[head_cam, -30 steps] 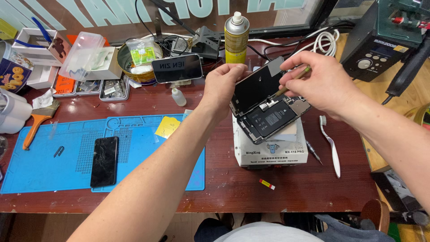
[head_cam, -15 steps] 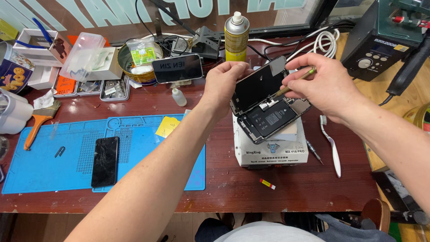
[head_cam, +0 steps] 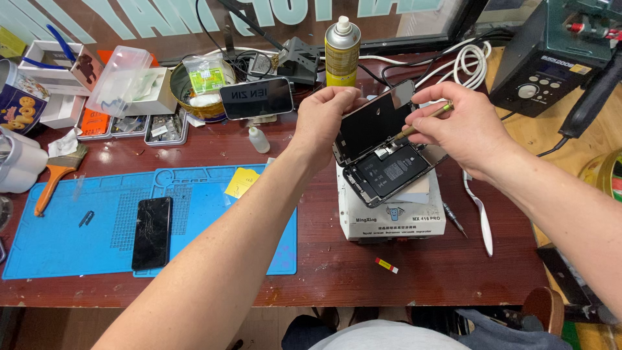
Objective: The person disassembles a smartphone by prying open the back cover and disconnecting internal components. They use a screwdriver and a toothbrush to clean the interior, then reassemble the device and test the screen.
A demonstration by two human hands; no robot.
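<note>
- Wooden desk (head_cam: 414, 272), dark red-brown, cluttered along the back edge.
- Blue mat (head_cam: 78, 240) on desk's left half; cracked black phone (head_cam: 152, 233) lies flat on it, yellow note (head_cam: 241, 182) near its top right corner.
- White box (head_cam: 392, 217) sits centre-right on desk, w/ the opened phone (head_cam: 389, 172) on top, innards facing up.
- L forearm runs diagonally up from bottom left; left hand (head_cam: 327, 120) has wrist bent, fingers curled over the top edge of the screen (head_cam: 372, 126), pinching it & holding it tilted up off the phone body like an open lid.
- R forearm comes in from lower right; right hand (head_cam: 470, 126) is closed in a pen-style grip on a thin tool (head_cam: 424, 123), thumb & forefinger pinched on the shaft, tip angled down-left to the hinge area betw. screen & body.
- Spray can (head_cam: 342, 45) upright at the back, just behind L hand.
- Brush (head_cam: 55, 175) w/ orange handle at far left, off the mat.
- White tweezers (head_cam: 483, 214) lie on desk right of the box.
- Small red-yellow bit (head_cam: 387, 264) on desk in front of the box.
</note>
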